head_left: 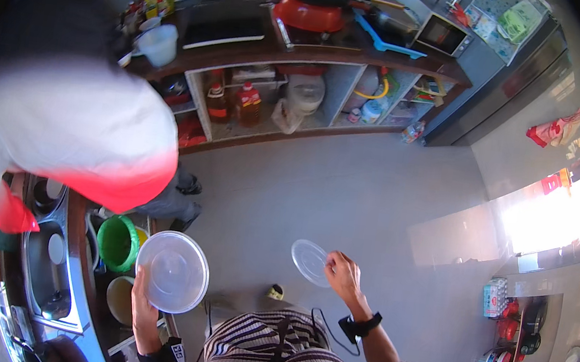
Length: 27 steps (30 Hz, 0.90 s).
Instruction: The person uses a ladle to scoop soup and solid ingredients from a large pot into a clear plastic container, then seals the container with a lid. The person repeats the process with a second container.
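Observation:
My left hand [145, 307] grips the side of a round translucent plastic tub [172, 272], whose circular outline faces up toward me. My fingers behind it are hidden. In my right hand [345, 280] is a thin clear plastic lid [307, 259], pinched at its right edge and tilted over the floor. Tub and lid are apart. A green bucket or lined bin [117, 243] stands just beyond the tub, with a pale round container [120, 298] below it.
At left, a co-worker in a white and red top [84, 128] leans by the sink [47, 281]. Across the tiled floor [290, 181] runs a counter [218, 58] with open shelves, a red pan [308, 14] and a microwave [444, 34]. A refrigerator [507, 88] stands far right.

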{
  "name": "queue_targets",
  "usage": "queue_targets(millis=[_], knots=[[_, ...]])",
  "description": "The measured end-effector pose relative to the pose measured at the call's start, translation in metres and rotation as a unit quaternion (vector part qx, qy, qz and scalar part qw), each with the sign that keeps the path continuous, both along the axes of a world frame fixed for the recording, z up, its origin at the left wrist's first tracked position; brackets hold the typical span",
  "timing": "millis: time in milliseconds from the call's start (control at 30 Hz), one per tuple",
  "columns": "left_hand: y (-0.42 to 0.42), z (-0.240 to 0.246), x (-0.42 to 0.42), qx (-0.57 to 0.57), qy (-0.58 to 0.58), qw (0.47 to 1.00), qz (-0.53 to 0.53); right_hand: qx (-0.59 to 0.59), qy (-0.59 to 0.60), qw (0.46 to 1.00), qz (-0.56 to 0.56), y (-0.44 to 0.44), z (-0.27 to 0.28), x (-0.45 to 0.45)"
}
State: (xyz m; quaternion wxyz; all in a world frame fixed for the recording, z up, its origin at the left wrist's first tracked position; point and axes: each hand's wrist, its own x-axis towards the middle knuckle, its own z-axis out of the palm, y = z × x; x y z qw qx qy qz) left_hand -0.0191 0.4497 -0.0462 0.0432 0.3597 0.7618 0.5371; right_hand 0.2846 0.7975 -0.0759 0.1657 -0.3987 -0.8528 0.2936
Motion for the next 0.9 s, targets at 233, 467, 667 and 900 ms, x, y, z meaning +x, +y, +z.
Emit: queue_targets(millis=[233,467,667,900], knots=[[0.188,0.004,-0.024,0.148,-0.536,0.83,-0.031,0.01,0.023,0.991,-0.129,0.053,-0.011,0.072],[0.361,-0.002,-0.072,0.127,-0.571,0.811,-0.011,0.031,0.041,0.976,-0.212,0.123,-0.024,0.047],[0.481,0.0,-0.111,0.105,-0.554,0.824,-0.06,0.024,0.007,0.959,-0.283,0.212,-0.006,0.028],[0.6,0.005,-0.168,0.105,-0.54,0.834,-0.023,0.038,0.009,0.96,-0.278,0.33,-0.012,-0.01]])
